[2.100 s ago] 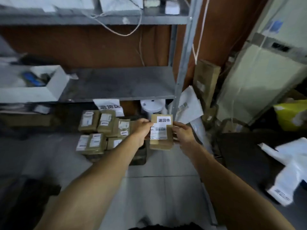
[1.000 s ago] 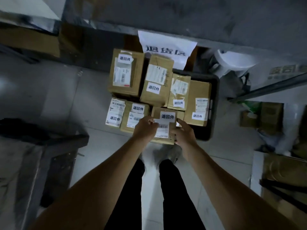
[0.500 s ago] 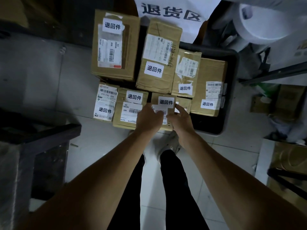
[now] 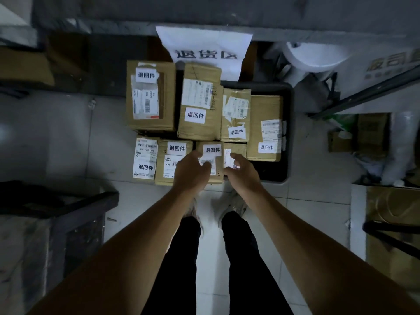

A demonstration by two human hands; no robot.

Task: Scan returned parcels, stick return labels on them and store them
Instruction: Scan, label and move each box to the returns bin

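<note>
Among labelled boxes (image 4: pixel 197 103), parcel (image 4: pixel 210 155) under both hands (image 4: pixel 191 171).

Cardboard parcels (image 4: pixel 200 103) are sitting in two rows on the floor (image 4: pixel 56 133), the rightmost ones lying in a tray (image 4: pixel 286 133). A paper sign (image 4: pixel 204 44) is hanging behind the far row. Both hands, left (image 4: pixel 191 173) and right (image 4: pixel 242 175), are hovering over the near-row parcel (image 4: pixel 210 160).

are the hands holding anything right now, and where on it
Nothing is held: left hand and right hand hang with loose fingers over the parcel lying among the others.
</note>
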